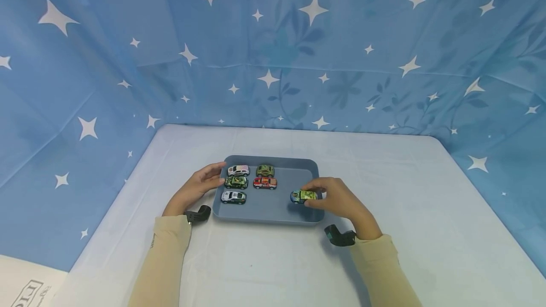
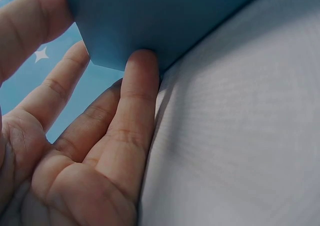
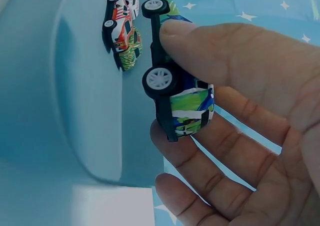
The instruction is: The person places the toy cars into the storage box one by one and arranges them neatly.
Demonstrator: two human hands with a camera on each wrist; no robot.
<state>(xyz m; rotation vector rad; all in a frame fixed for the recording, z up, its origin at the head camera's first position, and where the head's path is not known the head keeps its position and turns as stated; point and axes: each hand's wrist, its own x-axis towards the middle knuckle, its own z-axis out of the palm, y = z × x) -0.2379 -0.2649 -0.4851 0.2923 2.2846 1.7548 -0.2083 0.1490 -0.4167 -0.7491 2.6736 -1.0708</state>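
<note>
A blue-grey tray (image 1: 268, 210) lies on the table with several toy cars in its left and middle part. Above the tray's right side, my right hand (image 1: 341, 198) pinches a green and blue toy car (image 1: 303, 196) between thumb and fingers. In the right wrist view that toy car (image 3: 191, 109) shows its white-spoked wheels, held clear of the tray floor. My left hand (image 1: 194, 193) is at the tray's left edge. Seen from the left wrist, its fairly straight fingers (image 2: 140, 91) touch the outer wall of the tray (image 2: 150, 21).
Along the tray's left side stand a white and pink car (image 1: 238, 170), a green and black car (image 1: 236, 182) and a white car (image 1: 233, 197). A green car (image 1: 265, 170) and a red car (image 1: 265, 183) stand right of them. A starry blue curtain (image 1: 273, 51) hangs behind the white-covered table (image 1: 264, 269).
</note>
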